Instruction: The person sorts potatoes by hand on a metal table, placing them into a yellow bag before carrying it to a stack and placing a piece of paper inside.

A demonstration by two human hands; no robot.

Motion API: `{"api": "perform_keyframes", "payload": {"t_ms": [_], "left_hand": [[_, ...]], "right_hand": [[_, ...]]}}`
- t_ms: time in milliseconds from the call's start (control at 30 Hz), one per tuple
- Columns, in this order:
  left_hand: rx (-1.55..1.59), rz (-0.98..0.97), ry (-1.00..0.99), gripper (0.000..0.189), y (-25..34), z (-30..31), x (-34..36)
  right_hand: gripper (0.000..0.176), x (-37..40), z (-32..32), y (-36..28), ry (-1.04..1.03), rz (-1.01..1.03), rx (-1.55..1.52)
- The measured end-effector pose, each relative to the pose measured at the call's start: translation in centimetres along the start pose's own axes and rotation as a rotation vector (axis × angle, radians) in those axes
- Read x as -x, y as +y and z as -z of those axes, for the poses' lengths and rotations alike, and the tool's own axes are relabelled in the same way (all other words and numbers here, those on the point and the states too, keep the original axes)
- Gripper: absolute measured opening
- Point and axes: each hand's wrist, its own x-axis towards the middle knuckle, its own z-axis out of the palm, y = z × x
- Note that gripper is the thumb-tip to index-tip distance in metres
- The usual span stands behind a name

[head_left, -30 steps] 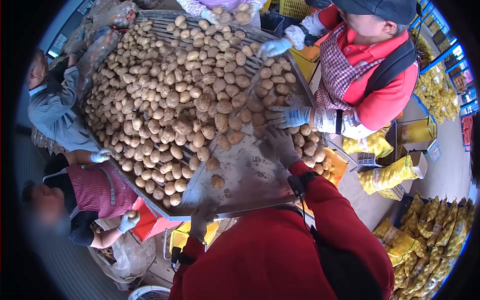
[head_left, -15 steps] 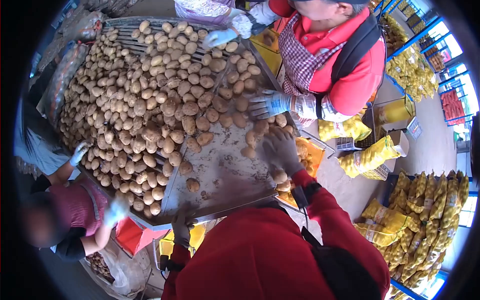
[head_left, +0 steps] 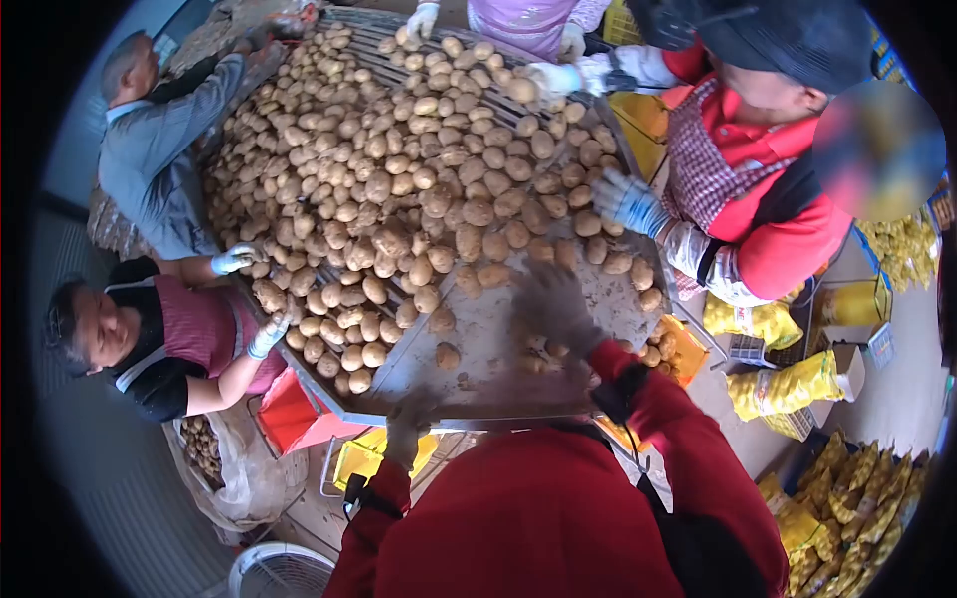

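Potatoes (head_left: 399,184) cover most of the metal sorting table (head_left: 488,354), thinning out toward my side. My right hand (head_left: 553,309), in a dark grey glove, reaches over the near right part of the table among a few potatoes. Motion smears its fingers, so whether it holds one is not visible. At the table's near edge is my left hand (head_left: 409,424), also in a dark glove and blurred; its grip cannot be made out. A single potato (head_left: 447,356) lies on the bare metal between my hands.
Co-workers' gloved hands are at the table's right (head_left: 630,202), far side (head_left: 423,20) and left (head_left: 267,336). An orange crate (head_left: 688,349) with potatoes stands below the right edge. Yellow (head_left: 364,460) and red (head_left: 294,414) containers sit below the near edge. Filled yellow sacks (head_left: 783,389) lie right.
My view has shifted, so the table appears farther right and lower. My right hand has moved leftward over the metal from the potatoes at the right edge. The left co-worker's hands are now both at the table.
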Motion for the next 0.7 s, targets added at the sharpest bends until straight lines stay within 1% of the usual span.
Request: {"api": "perform_keyframes", "payload": {"t_ms": [33, 100, 167, 233, 267, 367, 400, 467, 500, 533, 600, 667, 700], "left_hand": [[-0.015, -0.01, 0.01, 0.037, 0.1, -0.2, 0.1], [-0.056, -0.026, 0.025, 0.039, 0.0, -0.3, 0.3], [-0.018, -0.043, 0.018, 0.041, -1.1, 0.3, -0.3], [-0.024, -0.044, 0.042, 0.041, -1.5, 0.5, -0.5], [-0.013, -0.021, 0.087, 0.04, -1.7, 0.5, -0.6], [-0.029, -0.046, 0.19, 0.039, -1.0, -0.7, -0.1], [-0.04, -0.053, 0.188, 0.038, -1.1, -0.8, -0.3], [0.0, -0.027, 0.155, 0.038, -1.0, -1.2, -0.3], [0.011, -0.014, 0.138, 0.038, -0.8, -1.1, -0.2], [-0.124, -0.108, 0.14, 0.036, -0.6, -1.1, -0.5], [-0.395, -0.294, 0.141, 0.034, -0.4, -1.3, -1.6], [-0.93, -0.653, 0.246, 0.029, 5.1, -2.2, -2.7], [-0.804, -0.621, 0.35, 0.03, 7.3, -3.1, -3.5]], "right_hand": [[0.037, -3.1, -0.1, 1.0, -0.008, 0.059, 0.048], [0.039, -8.3, -2.5, 4.1, 0.194, 0.099, 0.025], [0.043, -12.7, -6.0, 7.1, 0.157, -0.154, -0.342], [0.051, -15.0, -8.5, 8.4, 0.072, -0.265, -0.377], [0.055, -15.6, -9.8, 8.2, 0.026, -0.32, -0.394], [0.055, -14.0, -10.9, 4.1, 0.149, -0.116, 0.179], [0.051, -13.1, -9.5, 2.8, 0.022, -0.095, -0.097], [0.047, -10.1, -9.5, -0.1, -0.124, -0.048, -0.281], [0.048, -8.3, -9.6, -1.5, -0.186, 0.017, -0.257], [0.051, -6.5, -9.7, -2.9, -0.244, 0.078, -0.233], [0.046, -3.4, -9.2, -5.6, -0.127, 0.234, -0.212], [0.044, -0.4, -7.5, -7.0, -0.153, 0.207, -0.306], [0.043, 1.3, -6.7, -7.2, -0.165, 0.193, -0.345]]}}
